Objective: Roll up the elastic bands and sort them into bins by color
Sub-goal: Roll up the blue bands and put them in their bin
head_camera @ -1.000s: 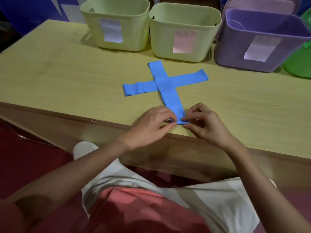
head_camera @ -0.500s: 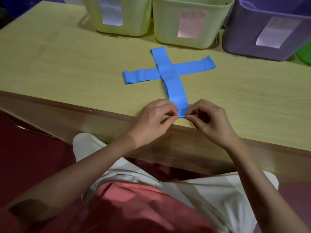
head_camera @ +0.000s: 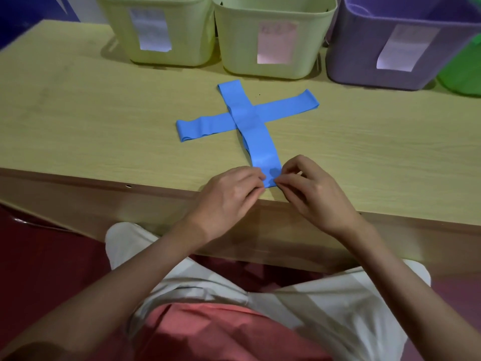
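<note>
Standing along the far edge of the pale wooden counter (head_camera: 78, 121), a row of bins runs from left to right: a yellow-green bin (head_camera: 182, 29) with a white label, a second yellow-green bin (head_camera: 239, 48) with a pinkish label, a purple bin (head_camera: 359, 63) with a white label, and the edge of a green bin (head_camera: 460, 76). In front of them two blue elastic bands lie flat and crossed. The crosswise band (head_camera: 208, 125) stretches left to right, and the lengthwise band (head_camera: 256, 131) lies over it, running from near the bins down to the counter's near edge. At that near end, the left hand (head_camera: 229, 199) pinches the band's left corner between thumb and curled fingers, its grip clamped on the lengthwise band. Just beside it, the right hand (head_camera: 312, 196) pinches the right corner in the same way, fingers curled. Both forearms reach in from below, over light trousers and a red shirt.
</note>
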Demonstrator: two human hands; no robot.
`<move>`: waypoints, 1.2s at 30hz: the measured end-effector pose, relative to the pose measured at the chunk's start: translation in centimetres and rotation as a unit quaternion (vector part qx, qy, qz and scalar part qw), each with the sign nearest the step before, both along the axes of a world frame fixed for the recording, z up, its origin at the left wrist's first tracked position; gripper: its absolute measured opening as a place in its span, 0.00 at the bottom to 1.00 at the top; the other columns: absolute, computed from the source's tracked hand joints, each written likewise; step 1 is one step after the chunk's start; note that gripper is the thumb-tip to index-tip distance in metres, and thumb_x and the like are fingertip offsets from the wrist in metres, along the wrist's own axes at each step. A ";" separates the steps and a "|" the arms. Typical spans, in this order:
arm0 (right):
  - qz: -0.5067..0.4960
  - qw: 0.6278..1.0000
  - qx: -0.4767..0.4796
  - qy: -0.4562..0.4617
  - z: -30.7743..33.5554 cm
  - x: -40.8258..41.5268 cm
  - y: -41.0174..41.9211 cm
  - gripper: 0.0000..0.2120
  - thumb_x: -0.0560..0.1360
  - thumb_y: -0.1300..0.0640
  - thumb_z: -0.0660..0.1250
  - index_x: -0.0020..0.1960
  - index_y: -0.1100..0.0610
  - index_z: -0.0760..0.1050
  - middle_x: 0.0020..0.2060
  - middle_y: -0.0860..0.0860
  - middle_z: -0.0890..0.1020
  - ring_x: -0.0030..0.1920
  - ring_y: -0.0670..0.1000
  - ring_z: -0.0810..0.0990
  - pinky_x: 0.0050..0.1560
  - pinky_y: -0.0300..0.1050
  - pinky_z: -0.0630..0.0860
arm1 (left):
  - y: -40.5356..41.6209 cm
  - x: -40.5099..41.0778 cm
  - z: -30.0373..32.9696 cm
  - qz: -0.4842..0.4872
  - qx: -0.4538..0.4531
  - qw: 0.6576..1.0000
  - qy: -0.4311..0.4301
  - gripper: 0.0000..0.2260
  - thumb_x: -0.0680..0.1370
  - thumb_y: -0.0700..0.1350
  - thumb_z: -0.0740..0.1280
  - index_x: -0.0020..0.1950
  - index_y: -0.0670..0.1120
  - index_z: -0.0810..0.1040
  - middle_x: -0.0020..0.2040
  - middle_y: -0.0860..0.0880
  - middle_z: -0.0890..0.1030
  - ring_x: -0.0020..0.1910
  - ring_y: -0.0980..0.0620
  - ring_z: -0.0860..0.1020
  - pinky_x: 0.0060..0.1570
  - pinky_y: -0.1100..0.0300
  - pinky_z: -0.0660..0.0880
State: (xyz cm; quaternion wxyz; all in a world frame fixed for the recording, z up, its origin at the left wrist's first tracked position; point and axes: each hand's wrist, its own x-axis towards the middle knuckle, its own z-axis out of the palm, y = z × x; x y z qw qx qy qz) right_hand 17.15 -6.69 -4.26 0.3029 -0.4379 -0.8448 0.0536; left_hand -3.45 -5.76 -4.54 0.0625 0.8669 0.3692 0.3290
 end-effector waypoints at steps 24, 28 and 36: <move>-0.021 0.999 -0.030 0.030 0.4 -0.2 0.8 0.02 0.76 0.63 0.68 0.46 0.63 0.76 0.41 0.53 0.76 0.42 0.53 0.72 0.44 0.45 0.70 | -1.0 -0.9 0.6 0.026 0.060 0.979 0.194 0.18 0.82 0.50 0.57 0.61 0.39 0.79 0.62 0.41 0.78 0.67 0.46 0.71 0.66 0.53 0.69; -0.016 1.000 -0.003 0.021 0.3 -0.3 0.6 0.03 0.77 0.64 0.67 0.46 0.63 0.77 0.41 0.54 0.77 0.41 0.54 0.73 0.42 0.48 0.71 | -1.3 -0.7 0.5 0.045 0.041 0.977 0.207 0.19 0.82 0.51 0.58 0.63 0.38 0.77 0.64 0.41 0.76 0.69 0.44 0.70 0.63 0.49 0.71; -0.005 1.000 0.025 0.013 0.3 0.1 0.2 0.05 0.76 0.62 0.69 0.47 0.63 0.81 0.43 0.55 0.80 0.42 0.55 0.77 0.42 0.50 0.75 | -1.8 -0.2 0.5 0.076 0.030 0.973 0.217 0.21 0.83 0.52 0.54 0.64 0.39 0.76 0.67 0.41 0.74 0.71 0.44 0.67 0.66 0.49 0.69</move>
